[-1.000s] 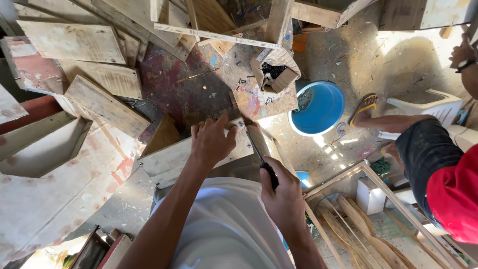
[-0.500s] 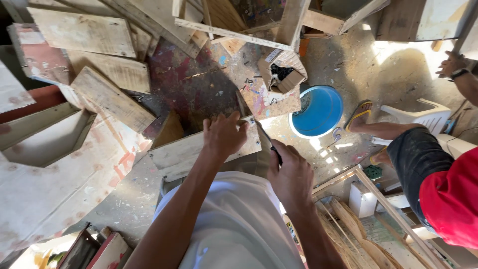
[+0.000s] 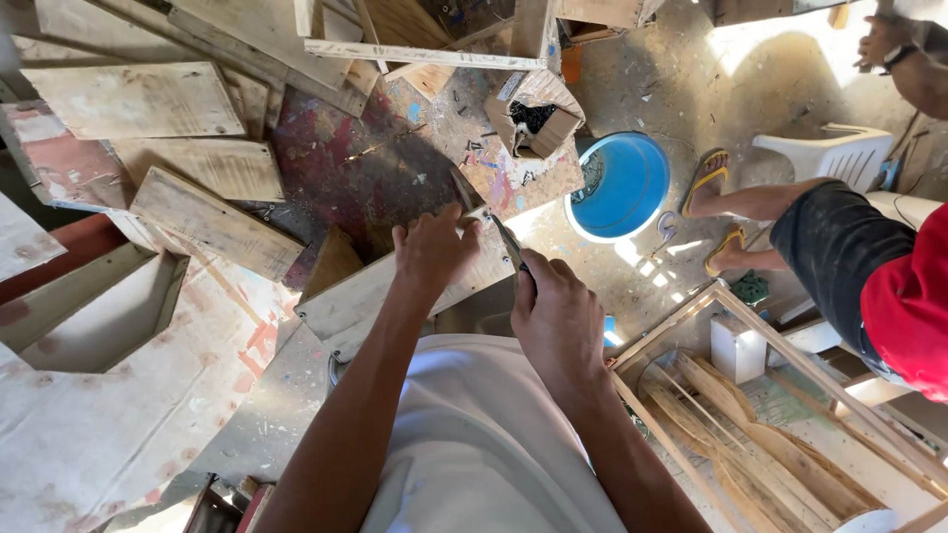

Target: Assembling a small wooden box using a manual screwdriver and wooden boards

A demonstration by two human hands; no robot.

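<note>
My left hand point(image 3: 433, 252) is pressed down on the far end of a pale wooden board point(image 3: 395, 296), fingers curled and pinching something small and light at its edge; what it is, I can't tell. My right hand point(image 3: 558, 321) is wrapped tight around the dark handle of a slim tool point(image 3: 504, 237), its metal blade angled up and left until it meets those left fingertips. The board lies in front of my white shirt, slanting from near left to far right, rough and paint-flecked. Beyond it the workbench top point(image 3: 365, 168) is stained red and dark, littered with small nails and chips. Just past the tool sits an open cardboard box point(image 3: 538, 114) with dark bits inside, close enough to crowd the blade's tip. To the right, down on the dusty floor, a round blue plastic bucket point(image 3: 622, 188). Left of me, stacked plywood offcuts point(image 3: 138, 99), worn and whitewashed, plus a long thin strip of wood point(image 3: 415, 51) lying across the far side. On the right another person stands in yellow sandals point(image 3: 706, 183), dark shorts and a red top, beside a white plastic chair point(image 3: 839, 153). Near right, a bare timber frame point(image 3: 820, 370) holds curved wooden slats point(image 3: 741, 434).
</note>
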